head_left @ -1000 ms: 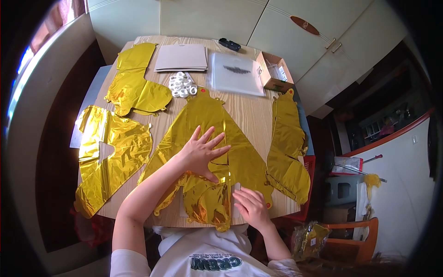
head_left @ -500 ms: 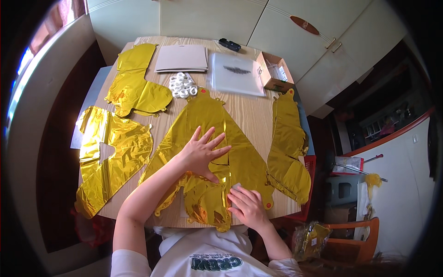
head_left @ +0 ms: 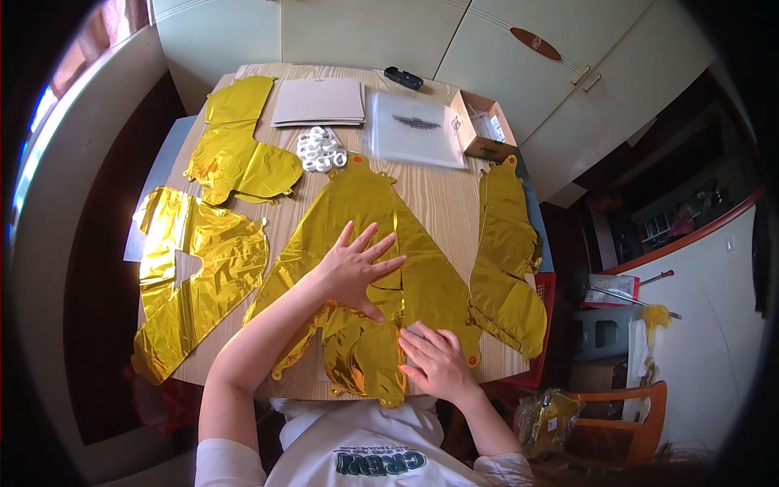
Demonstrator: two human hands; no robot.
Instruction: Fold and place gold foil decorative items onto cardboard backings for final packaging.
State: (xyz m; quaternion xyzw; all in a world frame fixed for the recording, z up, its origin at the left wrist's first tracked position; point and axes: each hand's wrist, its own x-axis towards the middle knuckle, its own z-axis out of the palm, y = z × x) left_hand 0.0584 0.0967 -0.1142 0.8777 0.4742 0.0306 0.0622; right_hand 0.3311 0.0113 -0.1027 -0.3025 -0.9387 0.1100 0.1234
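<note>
The left hand [head_left: 357, 268] lies flat with fingers spread wide, palm pressed down on the middle of a gold foil balloon [head_left: 369, 211]. The right hand [head_left: 438, 361] rests flat too, fingers close together, on the balloon's near right corner. The balloon is a deflated triangular letter shape lying on the wooden table [head_left: 434, 191], its long axis running away from the person, apex pointing to the far side, wide end under both hands.

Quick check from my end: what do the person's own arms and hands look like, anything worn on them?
Both forearms are bare, with no gloves, watch or rings that I can make out on the left hand or the right hand. Short white sleeves of a T-shirt with green lettering end near the shoulders.
</note>
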